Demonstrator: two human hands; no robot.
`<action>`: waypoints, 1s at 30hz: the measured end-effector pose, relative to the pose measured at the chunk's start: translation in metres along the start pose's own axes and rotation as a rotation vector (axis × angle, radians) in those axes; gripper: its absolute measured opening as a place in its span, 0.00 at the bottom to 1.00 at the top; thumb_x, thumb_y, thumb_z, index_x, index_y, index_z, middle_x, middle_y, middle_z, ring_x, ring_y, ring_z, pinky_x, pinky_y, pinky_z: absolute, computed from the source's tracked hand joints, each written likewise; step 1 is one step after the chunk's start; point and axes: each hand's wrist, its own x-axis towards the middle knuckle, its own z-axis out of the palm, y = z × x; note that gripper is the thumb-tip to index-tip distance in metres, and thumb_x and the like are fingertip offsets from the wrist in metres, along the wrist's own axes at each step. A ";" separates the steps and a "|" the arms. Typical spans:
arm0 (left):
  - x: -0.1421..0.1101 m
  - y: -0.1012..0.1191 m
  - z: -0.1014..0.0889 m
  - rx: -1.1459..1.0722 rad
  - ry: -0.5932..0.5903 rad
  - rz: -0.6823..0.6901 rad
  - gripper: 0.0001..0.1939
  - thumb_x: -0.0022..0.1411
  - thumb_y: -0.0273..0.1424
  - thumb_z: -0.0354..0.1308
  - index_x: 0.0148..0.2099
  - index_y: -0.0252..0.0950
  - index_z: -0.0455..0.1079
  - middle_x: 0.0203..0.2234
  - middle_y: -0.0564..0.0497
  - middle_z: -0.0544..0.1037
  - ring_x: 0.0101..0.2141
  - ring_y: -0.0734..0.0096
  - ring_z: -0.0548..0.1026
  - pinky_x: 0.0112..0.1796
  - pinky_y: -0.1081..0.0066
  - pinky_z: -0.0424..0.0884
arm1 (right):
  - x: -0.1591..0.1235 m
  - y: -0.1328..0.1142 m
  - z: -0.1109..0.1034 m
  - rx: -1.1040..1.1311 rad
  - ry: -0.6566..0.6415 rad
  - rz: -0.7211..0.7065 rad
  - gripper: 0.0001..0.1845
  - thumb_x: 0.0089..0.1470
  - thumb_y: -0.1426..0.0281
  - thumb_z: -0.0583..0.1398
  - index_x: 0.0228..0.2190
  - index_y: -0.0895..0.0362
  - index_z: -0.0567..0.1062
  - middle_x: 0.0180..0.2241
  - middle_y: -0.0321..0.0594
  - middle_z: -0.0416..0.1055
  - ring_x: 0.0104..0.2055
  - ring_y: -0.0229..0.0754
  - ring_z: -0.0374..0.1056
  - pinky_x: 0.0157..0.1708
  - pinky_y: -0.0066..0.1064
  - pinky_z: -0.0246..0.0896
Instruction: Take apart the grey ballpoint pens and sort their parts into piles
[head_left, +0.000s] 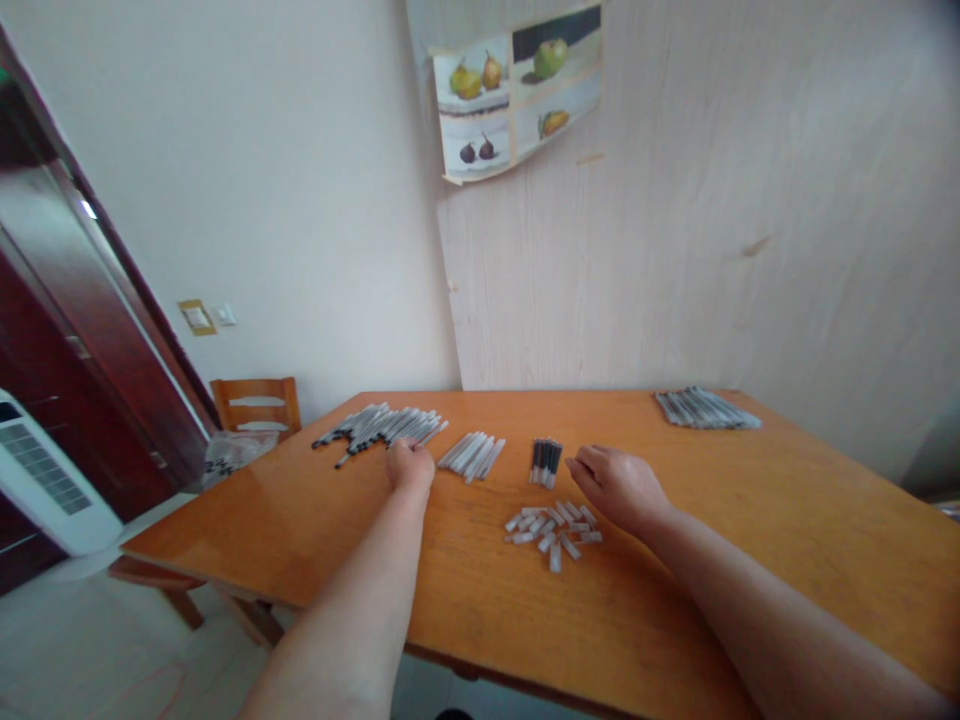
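My left hand [410, 465] is at the near right edge of a pile of slim clear pens with black ends [375, 428]. Its fingers are curled together among the pens; what they grip is hidden. To its right lies a row of whitish clear tubes [472, 456]. My right hand [619, 485] rests on the table, fingers curled inward, with nothing showing in them. Just left of it is a small bundle of short dark sticks with pale lower ends [545, 463]. Several short translucent caps [555, 525] lie scattered nearer me, below and left of that hand.
On the wooden table [480, 610], a flat stack of clear pen-like sticks [705, 408] sits at the far right. A wooden chair [255, 402] with a plastic bag [238, 450] stands beyond the left edge. Behind is a wall with a fruit picture [517, 95].
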 end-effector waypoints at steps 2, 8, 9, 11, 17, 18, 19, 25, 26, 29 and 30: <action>0.002 -0.002 -0.004 0.042 -0.010 0.031 0.16 0.57 0.26 0.52 0.46 0.32 0.74 0.41 0.37 0.78 0.47 0.54 0.74 0.48 0.59 0.68 | 0.000 0.000 0.000 0.001 0.009 -0.004 0.19 0.63 0.61 0.48 0.26 0.55 0.70 0.27 0.39 0.72 0.28 0.37 0.64 0.27 0.30 0.41; 0.006 -0.005 -0.012 0.310 -0.065 0.139 0.16 0.58 0.29 0.52 0.47 0.33 0.75 0.40 0.34 0.77 0.45 0.50 0.74 0.47 0.56 0.68 | 0.000 0.001 0.001 0.016 0.006 -0.007 0.19 0.63 0.62 0.48 0.25 0.55 0.69 0.27 0.39 0.72 0.28 0.36 0.64 0.27 0.30 0.41; 0.007 -0.005 -0.012 0.354 -0.073 0.146 0.16 0.58 0.30 0.52 0.47 0.33 0.75 0.41 0.35 0.77 0.45 0.51 0.74 0.46 0.56 0.68 | 0.000 0.001 0.001 0.019 0.005 -0.005 0.19 0.63 0.62 0.48 0.25 0.55 0.69 0.27 0.39 0.72 0.28 0.36 0.64 0.27 0.30 0.41; 0.007 -0.004 -0.011 0.405 -0.088 0.154 0.16 0.59 0.31 0.52 0.46 0.35 0.75 0.41 0.35 0.76 0.44 0.51 0.74 0.45 0.56 0.69 | 0.000 0.002 0.002 0.023 0.005 -0.002 0.19 0.62 0.61 0.48 0.25 0.56 0.69 0.27 0.39 0.72 0.28 0.36 0.64 0.27 0.30 0.41; 0.008 -0.001 -0.010 0.460 -0.144 0.171 0.16 0.59 0.33 0.52 0.44 0.32 0.75 0.45 0.32 0.73 0.46 0.48 0.72 0.45 0.56 0.68 | 0.000 0.002 0.002 0.019 0.002 -0.005 0.19 0.62 0.62 0.48 0.25 0.55 0.69 0.26 0.39 0.71 0.27 0.36 0.63 0.26 0.30 0.40; 0.009 -0.001 -0.010 0.462 -0.150 0.168 0.16 0.59 0.33 0.52 0.44 0.32 0.75 0.45 0.32 0.73 0.47 0.48 0.72 0.46 0.56 0.68 | 0.000 0.001 0.002 0.019 0.003 -0.008 0.19 0.62 0.62 0.48 0.25 0.56 0.69 0.26 0.38 0.70 0.27 0.36 0.63 0.26 0.30 0.40; 0.009 -0.001 -0.010 0.463 -0.153 0.165 0.16 0.59 0.34 0.52 0.44 0.31 0.75 0.46 0.32 0.73 0.47 0.48 0.72 0.46 0.56 0.68 | 0.000 0.001 0.002 0.019 0.002 -0.012 0.19 0.63 0.62 0.48 0.25 0.56 0.69 0.26 0.38 0.70 0.27 0.36 0.62 0.26 0.30 0.40; 0.006 0.000 -0.012 0.474 -0.150 0.146 0.15 0.60 0.33 0.51 0.43 0.34 0.76 0.45 0.35 0.74 0.46 0.51 0.73 0.46 0.57 0.68 | 0.000 0.001 0.003 0.020 -0.004 -0.020 0.19 0.63 0.62 0.48 0.25 0.55 0.69 0.26 0.38 0.70 0.27 0.36 0.63 0.27 0.30 0.41; 0.006 0.000 -0.012 0.472 -0.150 0.143 0.15 0.60 0.33 0.51 0.43 0.34 0.76 0.45 0.35 0.74 0.45 0.51 0.73 0.45 0.57 0.68 | 0.000 0.001 0.003 0.019 0.000 -0.021 0.19 0.63 0.62 0.48 0.25 0.55 0.69 0.26 0.38 0.70 0.28 0.36 0.63 0.27 0.30 0.41; 0.003 0.003 -0.014 0.473 -0.155 0.143 0.16 0.60 0.35 0.51 0.44 0.33 0.75 0.45 0.33 0.73 0.45 0.49 0.73 0.44 0.56 0.68 | 0.000 0.001 0.003 0.014 0.003 -0.019 0.19 0.63 0.62 0.48 0.25 0.55 0.69 0.27 0.38 0.71 0.28 0.36 0.63 0.27 0.30 0.41; 0.003 0.004 -0.015 0.476 -0.159 0.142 0.17 0.60 0.35 0.51 0.44 0.32 0.75 0.46 0.32 0.73 0.46 0.48 0.73 0.44 0.56 0.68 | 0.000 0.001 0.003 0.013 0.001 -0.018 0.19 0.63 0.62 0.48 0.25 0.55 0.69 0.27 0.39 0.71 0.28 0.36 0.63 0.27 0.30 0.41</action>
